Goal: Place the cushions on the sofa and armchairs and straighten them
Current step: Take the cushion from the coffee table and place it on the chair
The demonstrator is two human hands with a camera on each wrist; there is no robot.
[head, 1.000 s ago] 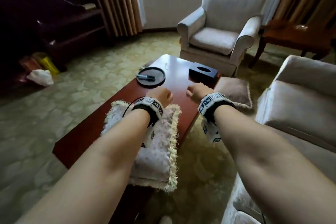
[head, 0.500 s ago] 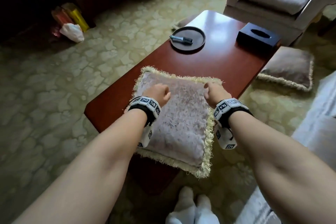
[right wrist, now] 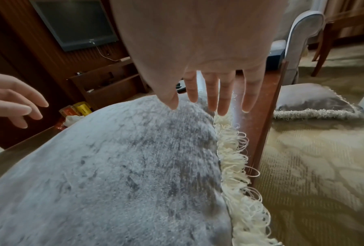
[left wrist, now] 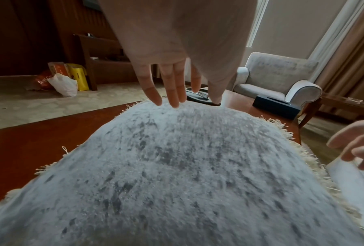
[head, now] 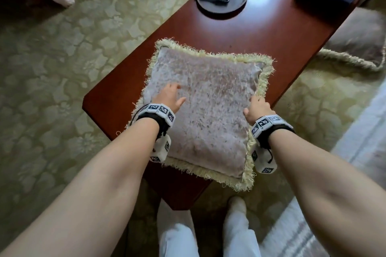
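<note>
On red-brown table, cushion; patterned carpet below.

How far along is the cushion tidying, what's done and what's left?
Nothing looks finished: no cushion shows on a seat in these views. In hand: the fringed cushion lies on the coffee table, with the left hand open on its top and the right hand open at its right edge, neither gripping. Left: lift it to a seat, then fetch the second cushion from the floor.
</note>
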